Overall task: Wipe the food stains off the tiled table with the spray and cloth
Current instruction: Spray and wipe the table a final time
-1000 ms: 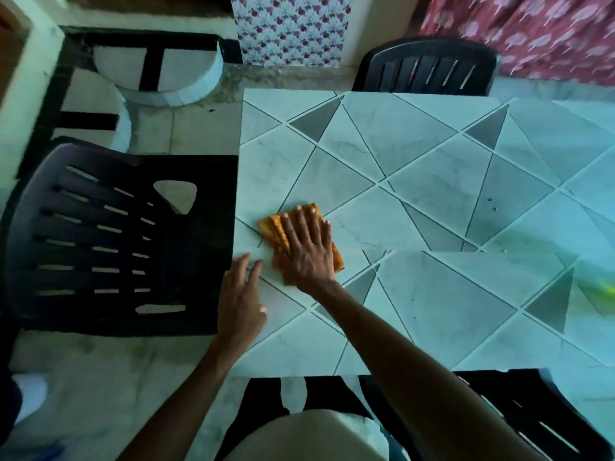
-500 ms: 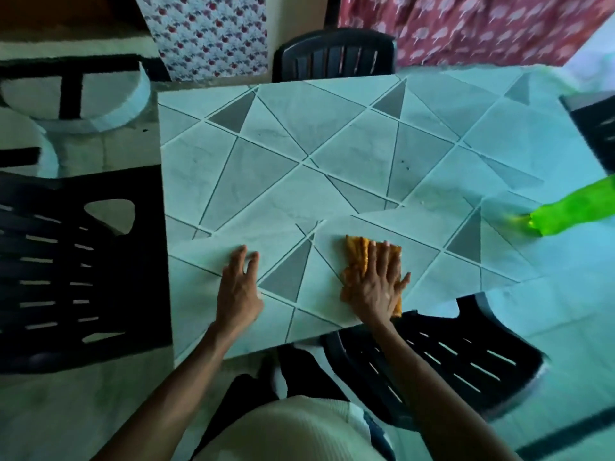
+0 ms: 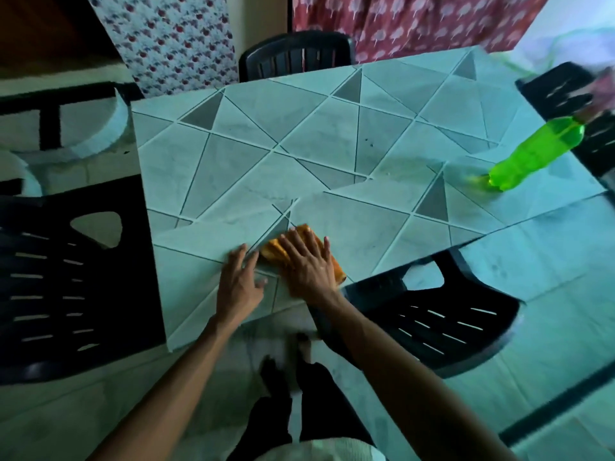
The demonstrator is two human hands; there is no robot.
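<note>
Where right hand (image 3: 307,261) presses cloth (image 3: 273,252), table (image 3: 233,144) edge near.

Four black slatted plastic chairs here. The left chair (image 3: 66,287) is the big one, with a triangular cut-out. The far chair (image 3: 296,54) sits in front of the hangings. The near chair (image 3: 442,324) is on the right, and the right chair (image 3: 555,91), way at the far side, is too blurry to say much about. At the back there's a red curtain (image 3: 416,21) with pale tree prints, and left of it a white cloth (image 3: 173,38) with small red flowers. The pale tiled floor (image 3: 549,294) has a dark stripe near right. There's a curved white ledge (image 3: 96,141) far left.
</note>
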